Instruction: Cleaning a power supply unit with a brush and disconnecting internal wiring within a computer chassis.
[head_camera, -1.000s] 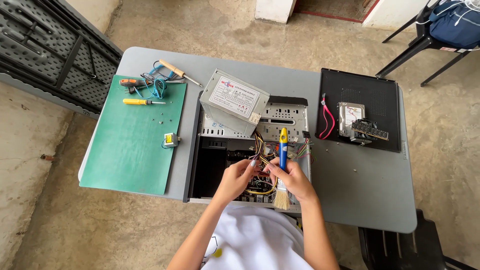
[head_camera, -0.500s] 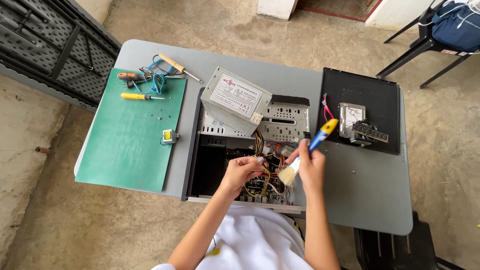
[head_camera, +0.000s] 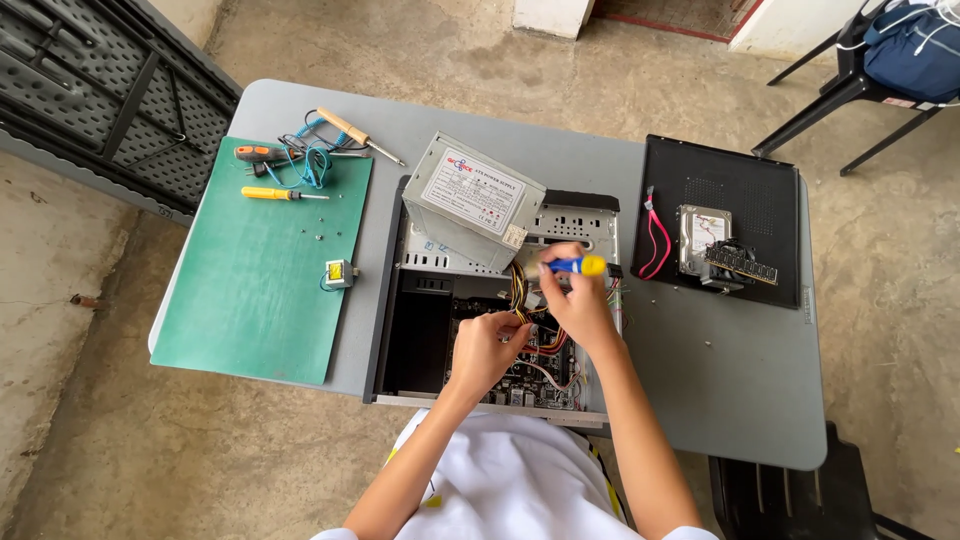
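An open computer case (head_camera: 400, 330) lies on the grey table (head_camera: 720, 380). A grey power supply box (head_camera: 472, 202) rests tilted on the case's far edge, with its bundle of coloured wires trailing inside. My right hand (head_camera: 575, 305) grips a brush with a blue and yellow handle (head_camera: 572, 265), held almost level over the case. My left hand (head_camera: 487, 350) reaches into the case and its fingers touch the wires above the motherboard.
A green mat (head_camera: 260, 270) on the left carries a yellow screwdriver (head_camera: 280, 194), an orange-handled tool, a soldering iron and a small part. A black side panel (head_camera: 725, 215) on the right holds a hard drive, memory stick and red cable. A black chair stands at far right.
My right hand has swung the brush from upright, then tilted right, to nearly level, and moved further over the case. My left hand stays among the wires.
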